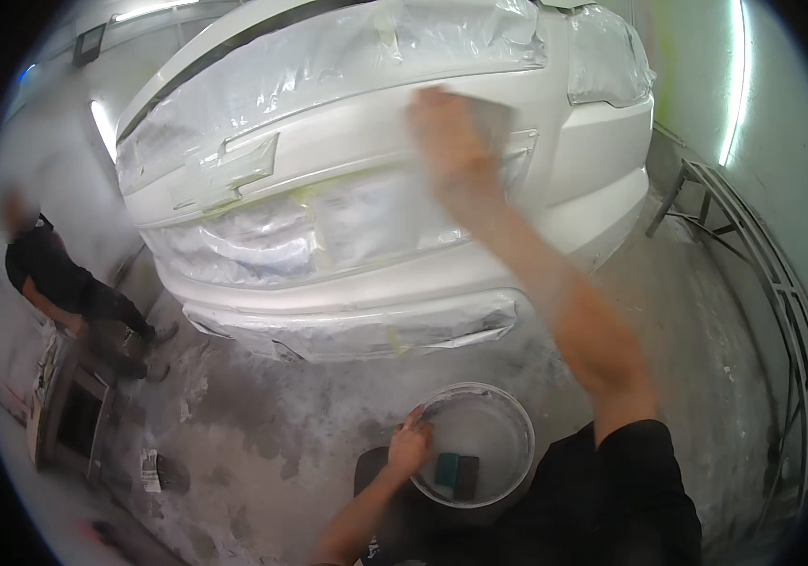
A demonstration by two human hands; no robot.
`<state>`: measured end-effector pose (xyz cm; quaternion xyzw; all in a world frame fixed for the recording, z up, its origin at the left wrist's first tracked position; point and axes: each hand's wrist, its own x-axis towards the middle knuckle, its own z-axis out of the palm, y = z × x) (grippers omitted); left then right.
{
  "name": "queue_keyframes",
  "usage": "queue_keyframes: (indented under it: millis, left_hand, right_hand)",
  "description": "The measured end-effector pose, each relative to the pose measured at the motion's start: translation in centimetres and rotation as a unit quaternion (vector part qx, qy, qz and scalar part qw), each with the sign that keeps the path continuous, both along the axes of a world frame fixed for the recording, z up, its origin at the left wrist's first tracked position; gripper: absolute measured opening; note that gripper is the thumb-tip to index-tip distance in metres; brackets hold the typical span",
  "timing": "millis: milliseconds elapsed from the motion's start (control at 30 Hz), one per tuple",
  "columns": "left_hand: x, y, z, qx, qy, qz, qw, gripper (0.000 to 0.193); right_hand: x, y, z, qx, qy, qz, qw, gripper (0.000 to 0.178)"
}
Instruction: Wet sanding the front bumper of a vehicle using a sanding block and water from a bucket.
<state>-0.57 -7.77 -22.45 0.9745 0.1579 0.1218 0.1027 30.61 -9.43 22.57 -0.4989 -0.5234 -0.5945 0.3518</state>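
Observation:
A large white vehicle body (357,124) fills the upper middle, with clear plastic sheeting (263,240) taped over several of its openings. Against its white panel, toward the right, my right hand (451,137) is blurred by motion. That hand holds a flat grey sheet (494,121), perhaps sandpaper; the blur hides its exact kind. Below, my left hand (411,443) has its fingers closed over the left rim of a round bucket (531,439). Cloudy liquid fills part of the bucket. A block with a green half and a dark half (457,474) sits in it.
Another person (65,278) in dark clothes is at the left, beside a boxy frame (79,420). A long metal stand (762,255) runs along the right wall. A small printed can or packet (151,470) stands on the wet grey floor (263,453).

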Motion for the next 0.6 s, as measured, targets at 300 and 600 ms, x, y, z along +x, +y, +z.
queue_keyframes:
  millis: [300, 600]
  left_hand:
    - [-0.4, 0.4, 0.2, -0.008, 0.01, -0.013, 1.0, 0.022]
    - [-0.4, 0.8, -0.3, 0.016, 0.044, -0.031, 0.998, 0.021]
  right_hand:
    - [1.1, -0.3, 1.6, -0.125, -0.138, -0.04, 0.982, 0.049]
    - [-6.9, 8.7, 2.2, -0.151, -0.108, 0.043, 0.982, 0.055]
